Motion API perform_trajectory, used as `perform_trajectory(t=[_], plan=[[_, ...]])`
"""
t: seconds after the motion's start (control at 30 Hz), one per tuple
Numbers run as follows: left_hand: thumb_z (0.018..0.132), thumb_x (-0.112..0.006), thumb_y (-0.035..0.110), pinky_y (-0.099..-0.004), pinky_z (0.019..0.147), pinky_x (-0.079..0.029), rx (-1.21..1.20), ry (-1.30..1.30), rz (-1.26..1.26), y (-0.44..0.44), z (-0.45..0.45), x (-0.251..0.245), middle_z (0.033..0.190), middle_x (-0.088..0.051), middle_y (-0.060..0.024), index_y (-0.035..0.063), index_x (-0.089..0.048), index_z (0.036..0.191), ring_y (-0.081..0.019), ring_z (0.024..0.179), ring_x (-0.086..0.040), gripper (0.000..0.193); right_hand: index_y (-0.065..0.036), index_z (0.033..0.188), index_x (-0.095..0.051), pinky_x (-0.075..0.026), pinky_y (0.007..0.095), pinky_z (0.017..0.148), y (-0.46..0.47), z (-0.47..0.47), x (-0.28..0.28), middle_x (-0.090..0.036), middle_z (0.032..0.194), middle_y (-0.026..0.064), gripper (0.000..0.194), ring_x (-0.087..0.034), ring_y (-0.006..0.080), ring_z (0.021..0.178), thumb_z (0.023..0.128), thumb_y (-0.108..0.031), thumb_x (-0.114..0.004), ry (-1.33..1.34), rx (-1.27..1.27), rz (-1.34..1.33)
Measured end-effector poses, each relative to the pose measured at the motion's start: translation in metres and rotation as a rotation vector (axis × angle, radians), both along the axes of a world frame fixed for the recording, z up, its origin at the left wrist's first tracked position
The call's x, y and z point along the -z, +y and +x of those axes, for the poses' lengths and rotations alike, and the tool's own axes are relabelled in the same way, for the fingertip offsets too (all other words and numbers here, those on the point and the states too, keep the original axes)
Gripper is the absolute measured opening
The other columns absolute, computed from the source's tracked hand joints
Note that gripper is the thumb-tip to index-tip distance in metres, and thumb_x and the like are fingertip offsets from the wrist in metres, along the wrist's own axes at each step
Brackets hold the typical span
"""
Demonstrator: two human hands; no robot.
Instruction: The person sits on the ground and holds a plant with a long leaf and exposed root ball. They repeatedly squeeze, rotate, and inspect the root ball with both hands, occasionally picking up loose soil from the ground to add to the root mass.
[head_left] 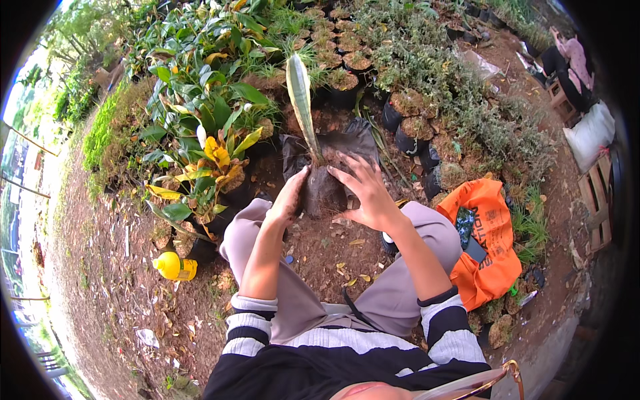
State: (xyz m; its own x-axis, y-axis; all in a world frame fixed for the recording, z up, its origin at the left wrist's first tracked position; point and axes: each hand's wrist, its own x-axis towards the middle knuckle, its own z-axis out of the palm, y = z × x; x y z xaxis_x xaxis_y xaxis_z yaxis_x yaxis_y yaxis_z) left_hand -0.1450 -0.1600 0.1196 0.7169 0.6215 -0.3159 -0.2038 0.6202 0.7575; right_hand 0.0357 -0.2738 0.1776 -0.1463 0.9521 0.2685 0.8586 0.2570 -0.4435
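Observation:
A snake plant (300, 95) with one tall, pale-edged leaf rises in front of me. Its dark root ball (324, 192) sits between my hands, with fine roots showing on its surface. My left hand (291, 194) is cupped against the ball's left side, soil on its skin. On the other side, my right hand (367, 187) has its fingers spread, a fingertip near the ball's upper edge; whether it touches cannot be told. Just behind the plant lies a crumpled black plastic sheet or bag (357, 137). The underside of the root ball is hard to make out.
Leafy potted plants (205, 125) crowd the left front, and black-bagged pots (412, 135) line the right. An orange bag (482, 275) with a phone (465, 222) lies by my right knee. A yellow bottle (175, 266) is at left. Another person (570, 65) sits far right.

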Motion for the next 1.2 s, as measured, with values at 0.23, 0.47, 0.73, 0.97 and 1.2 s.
perform_trajectory(t=[0.23, 0.47, 0.73, 0.97, 1.2], plan=[[0.101, -0.041, 0.034, -0.0350, 0.108, -0.037, -0.175, -0.155, -0.240, -0.012, 0.012, -0.016, 0.136, -0.052, -0.0087, 0.0048, -0.044, 0.139, -0.0190, 0.124, -0.049, 0.048, -0.022, 0.142, -0.040, -0.018, 0.0607, 0.112, 0.000, -0.008, 0.000, -0.034, 0.147, 0.0077, 0.097, -0.030, 0.0330, 0.136, 0.057, -0.028, -0.087, -0.015, -0.039, 0.090], [0.096, -0.049, 0.041, -0.0416, 0.100, -0.047, -0.157, -0.081, -0.225, -0.017, 0.015, -0.020, 0.129, -0.058, -0.0090, 0.0091, -0.050, 0.134, -0.0227, 0.114, -0.059, 0.049, -0.022, 0.141, -0.041, -0.017, 0.0607, 0.112, -0.003, -0.010, -0.004, -0.032, 0.148, 0.0072, 0.093, -0.028, 0.0348, 0.137, 0.059, -0.030, -0.085, -0.100, -0.014, 0.056], [0.092, -0.053, 0.044, -0.0428, 0.089, -0.053, -0.179, -0.295, -0.415, -0.008, 0.010, -0.002, 0.113, -0.065, -0.0106, 0.0085, -0.058, 0.121, -0.0248, 0.099, -0.065, 0.046, -0.017, 0.131, -0.056, -0.025, 0.0526, 0.110, 0.009, -0.009, 0.003, -0.045, 0.139, 0.0099, 0.076, -0.036, 0.0343, 0.133, 0.061, -0.026, -0.084, 0.094, 0.009, 0.146], [0.089, -0.058, 0.041, -0.0392, 0.079, -0.056, -0.090, -0.252, -0.384, -0.007, 0.013, 0.002, 0.104, -0.067, -0.0086, 0.0094, -0.060, 0.117, -0.0236, 0.090, -0.067, 0.042, -0.015, 0.118, -0.065, -0.030, 0.0472, 0.107, 0.014, -0.008, 0.009, -0.055, 0.129, 0.0087, 0.052, -0.046, 0.0326, 0.125, 0.069, -0.019, -0.081, 0.192, -0.019, 0.194], [0.092, -0.051, 0.048, -0.0453, 0.087, -0.053, -0.254, -0.176, -0.401, -0.006, 0.021, -0.011, 0.109, -0.065, -0.0098, 0.0102, -0.060, 0.117, -0.0265, 0.097, -0.065, 0.046, -0.006, 0.127, -0.056, -0.040, 0.0425, 0.101, 0.010, -0.021, 0.006, -0.054, 0.127, 0.0139, 0.061, -0.050, 0.0328, 0.119, 0.073, -0.023, -0.078, 0.275, -0.063, 0.205]])
